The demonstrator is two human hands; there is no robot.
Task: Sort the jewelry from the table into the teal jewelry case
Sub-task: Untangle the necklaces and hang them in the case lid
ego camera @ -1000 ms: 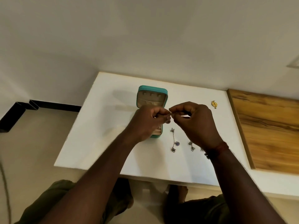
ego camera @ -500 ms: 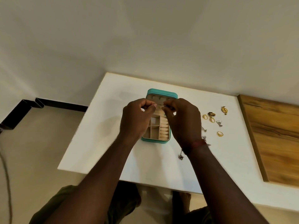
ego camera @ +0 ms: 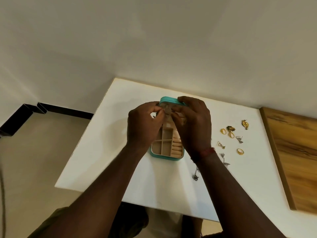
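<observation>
Head view looks down on a white table (ego camera: 106, 152) whose far edge meets a pale wall (ego camera: 154, 40). The left edge of the table and its near edge are open to the beige floor (ego camera: 42, 160). A black skirting (ego camera: 65, 110) runs along the wall beyond the far left corner. Along the right edge lies a wooden board (ego camera: 295, 152), and it closes that side.

The teal jewelry case (ego camera: 167, 156) stands open near the middle of the table, a little toward the far edge, with its lid raised at the far end. Its beige compartments and ring rolls are uncovered at the near end. Above the far half of the case, the left hand (ego camera: 144, 127) and the right hand (ego camera: 193, 127) meet. Both pinch a small silver piece (ego camera: 167, 111) between the fingertips, and they cover the lid's inside. A red thread (ego camera: 207, 151) is around the right wrist.

Between the case and the board lies loose jewelry, well apart from the case: gold rings (ego camera: 223, 131), a dark gold ornament (ego camera: 230, 128), a gold pendant (ego camera: 245, 124) nearest the far edge, and silver earrings (ego camera: 239, 139). A dark charm (ego camera: 195, 177) shows just beside the right forearm, toward the near edge. I cannot tell if it hangs or lies on the table. The left half of the table is bare white surface.
</observation>
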